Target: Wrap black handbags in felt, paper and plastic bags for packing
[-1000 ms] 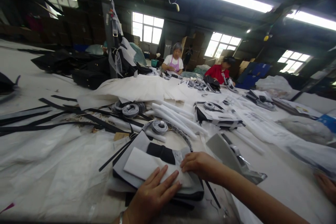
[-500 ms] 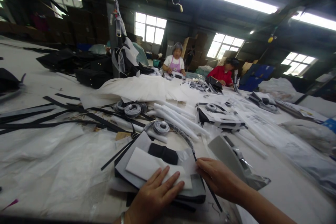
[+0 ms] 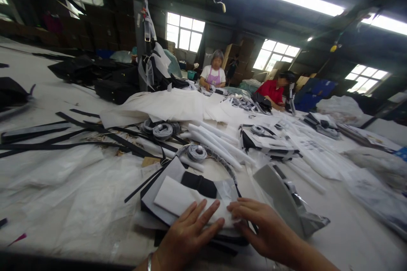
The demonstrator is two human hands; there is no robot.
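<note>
A black handbag (image 3: 149, 209) lies flat in front of me, partly covered by grey-white wrapping. On it rests a folded white padding sheet (image 3: 173, 194), with the bag's dark strap tab (image 3: 199, 183) showing above it. My left hand (image 3: 193, 228) lies on the padding, fingers spread and holding nothing. At the bag's right side, my right hand (image 3: 263, 224) has its fingers closed on a translucent wrapping sheet (image 3: 225, 190), which overlaps the padding's right end. Beyond the bag's top are its arched, wrapped handle (image 3: 222, 162) and a coiled, wrapped strap (image 3: 196, 153).
Black strips (image 3: 104, 137) and thin plastic sheets (image 3: 95, 203) spread to the left. White rolled tubes (image 3: 216, 146) lie behind the bag. A grey panel (image 3: 278, 197) stands at the right, another wrapped bag (image 3: 270, 144) behind it. Two people sit across the table.
My right hand moved right with the translucent sheet's edge, then came back left over the padding. My left hand stayed flat on the padding. The whole view shifted slightly.
</note>
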